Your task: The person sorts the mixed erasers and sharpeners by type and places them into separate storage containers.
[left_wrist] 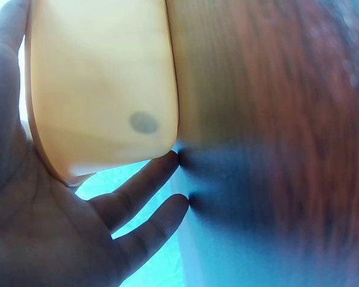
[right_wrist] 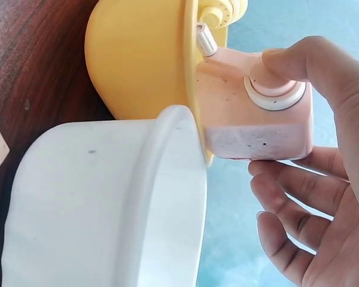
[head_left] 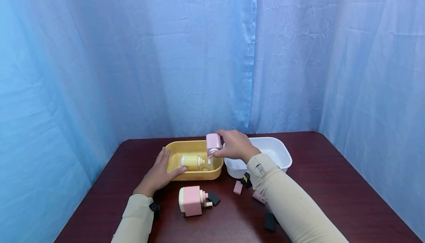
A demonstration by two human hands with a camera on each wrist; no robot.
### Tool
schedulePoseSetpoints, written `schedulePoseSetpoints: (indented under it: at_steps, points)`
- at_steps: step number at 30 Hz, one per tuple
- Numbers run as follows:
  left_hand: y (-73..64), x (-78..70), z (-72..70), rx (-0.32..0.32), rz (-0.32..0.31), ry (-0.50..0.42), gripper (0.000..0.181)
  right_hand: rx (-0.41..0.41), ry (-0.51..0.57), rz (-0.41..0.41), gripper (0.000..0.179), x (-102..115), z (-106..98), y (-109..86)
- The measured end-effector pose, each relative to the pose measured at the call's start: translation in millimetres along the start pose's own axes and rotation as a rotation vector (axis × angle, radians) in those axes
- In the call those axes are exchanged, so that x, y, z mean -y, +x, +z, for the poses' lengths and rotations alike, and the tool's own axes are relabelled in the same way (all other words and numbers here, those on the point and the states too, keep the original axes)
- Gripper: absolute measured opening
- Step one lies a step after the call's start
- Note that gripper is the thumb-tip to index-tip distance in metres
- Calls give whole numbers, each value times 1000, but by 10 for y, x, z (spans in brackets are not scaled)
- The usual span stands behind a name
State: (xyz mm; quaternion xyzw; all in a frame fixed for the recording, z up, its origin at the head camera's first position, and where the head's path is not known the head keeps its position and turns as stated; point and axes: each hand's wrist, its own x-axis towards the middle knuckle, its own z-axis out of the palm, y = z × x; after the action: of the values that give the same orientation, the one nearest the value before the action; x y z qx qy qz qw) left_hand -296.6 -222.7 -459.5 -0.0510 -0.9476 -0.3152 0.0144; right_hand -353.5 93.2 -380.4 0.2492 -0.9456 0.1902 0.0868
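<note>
My right hand [head_left: 235, 145] holds a pink pump bottle [head_left: 213, 141] tipped over, its white-tipped spout pointing down at the right end of the yellow tub [head_left: 199, 176]. In the right wrist view the thumb lies on the pump top, beside a white collar [right_wrist: 287, 98], and fingers support the body from the other side. My left hand [head_left: 157, 174] grips the left end of the yellow tub, thumb over the near rim and the other fingers spread along the end wall. Inside that tub a yellow pump bottle [head_left: 190, 161] lies on its side.
A white tub [head_left: 284, 154] stands right beside the yellow one. Nearer lies a larger pink pump bottle [head_left: 192, 200] with a cream base. Small pink blocks [head_left: 238, 187] and black blocks [head_left: 270, 222] are scattered around the right forearm. Blue curtains [head_left: 199, 58] hang behind the table.
</note>
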Motion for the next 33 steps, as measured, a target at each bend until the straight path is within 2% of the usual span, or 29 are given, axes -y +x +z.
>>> schedulePoseSetpoints:
  at_steps: [15,21,26,33]
  points:
    - [22,8,22,-21,5,26,119,23,-11,66,58,53,168,108]
    - [13,1,20,-22,6,24,118,34,-19,122,61,71,220,166]
    - [1,-18,25,-20,6,18,118,18,9,177,69,89,270,195]
    - [-7,-49,25,-15,11,12,117,-24,-13,191,63,136,340,203]
